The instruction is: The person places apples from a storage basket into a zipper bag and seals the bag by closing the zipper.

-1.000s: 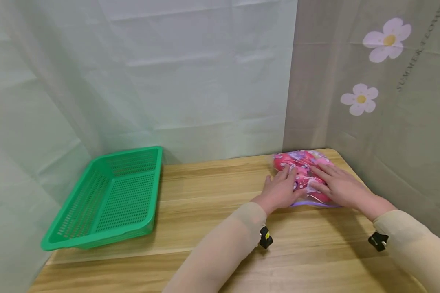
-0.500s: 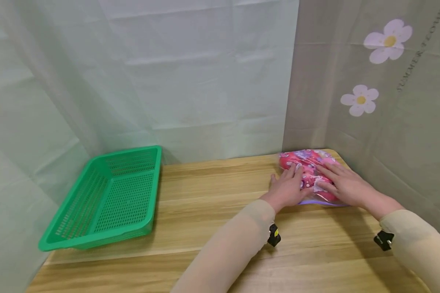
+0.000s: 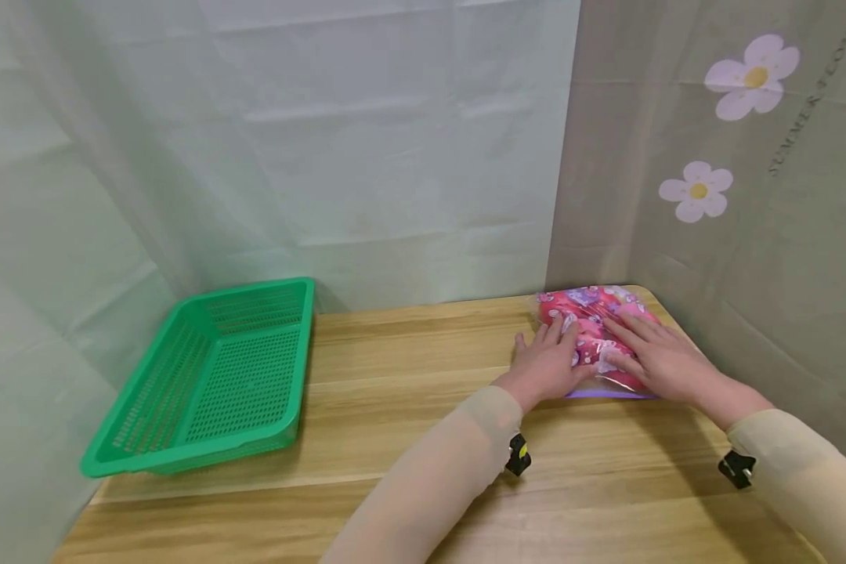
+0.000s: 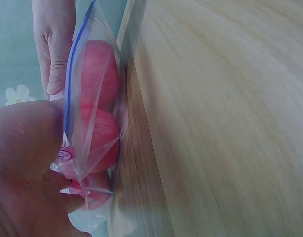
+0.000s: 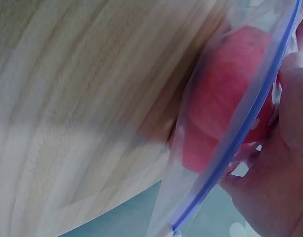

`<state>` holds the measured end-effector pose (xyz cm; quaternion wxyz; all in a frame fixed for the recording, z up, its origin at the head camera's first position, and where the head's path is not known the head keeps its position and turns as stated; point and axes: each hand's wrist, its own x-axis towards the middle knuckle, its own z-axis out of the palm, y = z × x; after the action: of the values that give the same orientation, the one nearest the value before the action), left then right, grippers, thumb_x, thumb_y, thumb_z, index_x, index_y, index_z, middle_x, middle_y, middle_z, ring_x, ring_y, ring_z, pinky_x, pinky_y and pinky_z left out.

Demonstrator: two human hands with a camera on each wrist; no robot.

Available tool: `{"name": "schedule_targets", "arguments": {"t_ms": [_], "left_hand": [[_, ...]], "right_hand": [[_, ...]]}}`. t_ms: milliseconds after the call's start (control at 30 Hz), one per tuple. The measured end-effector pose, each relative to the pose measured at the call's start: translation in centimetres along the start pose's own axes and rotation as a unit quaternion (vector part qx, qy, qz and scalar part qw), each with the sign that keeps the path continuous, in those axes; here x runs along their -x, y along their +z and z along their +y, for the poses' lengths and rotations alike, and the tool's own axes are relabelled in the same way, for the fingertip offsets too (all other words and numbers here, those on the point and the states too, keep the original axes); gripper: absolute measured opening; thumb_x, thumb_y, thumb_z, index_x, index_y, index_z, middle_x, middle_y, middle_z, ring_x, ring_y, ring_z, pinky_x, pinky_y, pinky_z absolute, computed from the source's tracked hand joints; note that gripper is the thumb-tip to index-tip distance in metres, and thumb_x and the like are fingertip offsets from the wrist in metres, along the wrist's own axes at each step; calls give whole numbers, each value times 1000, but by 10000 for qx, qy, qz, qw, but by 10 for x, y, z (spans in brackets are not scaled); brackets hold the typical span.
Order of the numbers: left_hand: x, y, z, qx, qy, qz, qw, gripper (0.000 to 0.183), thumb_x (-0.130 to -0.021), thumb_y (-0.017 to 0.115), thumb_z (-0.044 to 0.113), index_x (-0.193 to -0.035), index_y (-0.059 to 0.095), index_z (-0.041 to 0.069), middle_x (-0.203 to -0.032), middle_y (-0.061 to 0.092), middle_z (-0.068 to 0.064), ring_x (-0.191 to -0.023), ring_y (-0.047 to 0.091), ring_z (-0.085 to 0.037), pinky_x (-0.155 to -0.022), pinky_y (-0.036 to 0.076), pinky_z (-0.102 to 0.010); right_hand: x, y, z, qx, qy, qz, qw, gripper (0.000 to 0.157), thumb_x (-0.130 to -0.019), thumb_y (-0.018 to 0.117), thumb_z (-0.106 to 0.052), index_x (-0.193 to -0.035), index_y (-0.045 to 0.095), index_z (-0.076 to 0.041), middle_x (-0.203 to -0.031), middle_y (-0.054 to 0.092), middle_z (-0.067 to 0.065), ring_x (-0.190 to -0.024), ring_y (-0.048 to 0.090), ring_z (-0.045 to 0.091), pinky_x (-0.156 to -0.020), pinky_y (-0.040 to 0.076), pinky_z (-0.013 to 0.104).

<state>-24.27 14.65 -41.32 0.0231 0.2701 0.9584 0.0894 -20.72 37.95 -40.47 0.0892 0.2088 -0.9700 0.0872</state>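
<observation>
A clear zip bag (image 3: 583, 299) with folded pink and red patterned cloth inside lies at the table's back right corner. Its purple-blue zip strip (image 3: 609, 394) runs along the near edge. My left hand (image 3: 544, 366) rests on the bag's left part, fingers spread and pointing away from me. On the right part lies my right hand (image 3: 666, 362), its fingers also extended over the plastic. In the left wrist view, rounded folds of the red cloth (image 4: 101, 136) show through the bag's side. The right wrist view has the blue zip strip (image 5: 240, 133) crossing close in front of the cloth.
A green perforated plastic basket (image 3: 243, 384) stands on the left of the wooden table (image 3: 395, 407). A pale curtain (image 3: 395, 157) hangs behind the table. On the right hangs a grey-brown curtain (image 3: 768, 258) with white flowers, close to the right hand.
The bag has slid slightly to the right under both hands, mostly in the first half second. The hands stay on it, their fingers still extended. The basket has not moved.
</observation>
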Motion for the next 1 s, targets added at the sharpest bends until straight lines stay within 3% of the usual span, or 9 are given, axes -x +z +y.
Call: {"name": "schedule_targets", "arguments": {"t_ms": [133,500,833,1000], "left_hand": [[3,-1,-1,-114,15,-1,9999,88,-108,45,75,-178,24,26,-184,15,-3,-167,25,-27,-131,22,-61],[8,-8,-16,-353,-8,-12,9994,85,-108,46,73,-177,27,27,-185,15,-3,-168,22,-26,-131,22,-62],[18,-24,-44,-498,125,392,9979,86,-110,51,68,-177,27,20,-181,27,-5,-166,25,-30,-132,19,-62],[30,-25,-64,-712,112,413,9965,82,-112,47,67,-177,28,21,-182,23,-8,-168,21,-31,-133,16,-62]], "right_hand": [[0,-1,-5,115,138,-181,9997,74,-110,65,-45,-166,44,-1,-172,33,31,-157,30,56,-122,27,76],[-7,4,-13,357,-119,-46,9993,75,-108,68,-46,-164,49,-1,-171,39,29,-157,33,53,-124,23,75],[-14,7,-29,526,-113,154,9984,72,-108,69,-46,-162,53,-3,-168,46,26,-157,37,50,-122,24,77],[-18,10,-44,553,-111,164,9983,73,-109,66,-47,-165,49,-3,-170,43,26,-157,36,50,-124,24,75]]}}
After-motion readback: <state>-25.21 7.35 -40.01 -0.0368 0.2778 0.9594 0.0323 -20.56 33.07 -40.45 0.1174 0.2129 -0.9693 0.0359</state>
